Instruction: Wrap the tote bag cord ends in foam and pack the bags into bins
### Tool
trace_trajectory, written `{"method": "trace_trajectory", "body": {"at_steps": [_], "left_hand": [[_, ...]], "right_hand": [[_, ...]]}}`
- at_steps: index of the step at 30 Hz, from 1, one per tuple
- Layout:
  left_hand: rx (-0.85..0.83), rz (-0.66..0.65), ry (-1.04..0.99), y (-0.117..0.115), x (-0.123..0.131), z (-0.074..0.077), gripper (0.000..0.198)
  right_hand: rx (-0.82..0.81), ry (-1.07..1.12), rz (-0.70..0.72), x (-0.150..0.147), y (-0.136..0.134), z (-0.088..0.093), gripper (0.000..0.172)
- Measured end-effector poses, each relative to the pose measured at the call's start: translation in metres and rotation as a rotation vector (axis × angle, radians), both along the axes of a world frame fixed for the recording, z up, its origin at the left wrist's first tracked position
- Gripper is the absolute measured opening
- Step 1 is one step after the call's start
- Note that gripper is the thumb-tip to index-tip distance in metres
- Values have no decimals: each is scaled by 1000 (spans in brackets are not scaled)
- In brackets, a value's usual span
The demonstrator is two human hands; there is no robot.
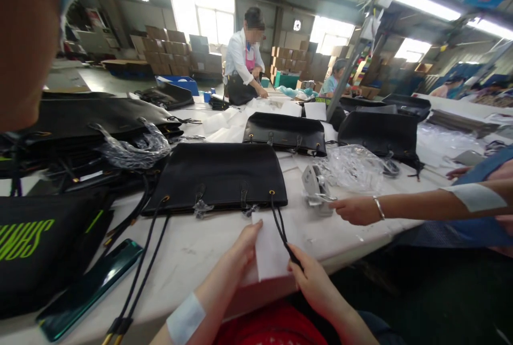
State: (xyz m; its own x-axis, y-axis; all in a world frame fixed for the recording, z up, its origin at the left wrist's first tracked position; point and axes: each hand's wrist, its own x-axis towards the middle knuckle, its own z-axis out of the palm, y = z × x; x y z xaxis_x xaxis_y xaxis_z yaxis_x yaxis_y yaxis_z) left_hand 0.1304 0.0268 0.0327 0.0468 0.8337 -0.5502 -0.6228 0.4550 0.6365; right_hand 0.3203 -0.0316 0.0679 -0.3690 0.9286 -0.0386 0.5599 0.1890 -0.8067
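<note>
My right hand [316, 281] pinches the black cord handle [282, 232]; my left hand [242, 254] lies open on white tissue paper [270, 251], which hides the cord's end.

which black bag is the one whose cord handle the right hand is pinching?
The nearest black bag, lying flat just beyond the white sheet. Its cord runs into the right hand; the other bags lie farther back, untouched.

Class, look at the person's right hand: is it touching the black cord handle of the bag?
Touching. The head view shows the right hand pinching the black cord handle between thumb and fingers, just over the white sheet.
</note>
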Motion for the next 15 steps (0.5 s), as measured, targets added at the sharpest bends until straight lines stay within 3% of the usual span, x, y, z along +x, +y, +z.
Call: {"method": "trace_trajectory", "body": {"at_steps": [7,15], "left_hand": [[20,-3,36,11,-2,8,30],[57,0,85,19,-7,6,26]], "right_hand": [[37,-48,15,-4,-4,7,50],[34,-28,-31,5,-7,-22,48]]}}
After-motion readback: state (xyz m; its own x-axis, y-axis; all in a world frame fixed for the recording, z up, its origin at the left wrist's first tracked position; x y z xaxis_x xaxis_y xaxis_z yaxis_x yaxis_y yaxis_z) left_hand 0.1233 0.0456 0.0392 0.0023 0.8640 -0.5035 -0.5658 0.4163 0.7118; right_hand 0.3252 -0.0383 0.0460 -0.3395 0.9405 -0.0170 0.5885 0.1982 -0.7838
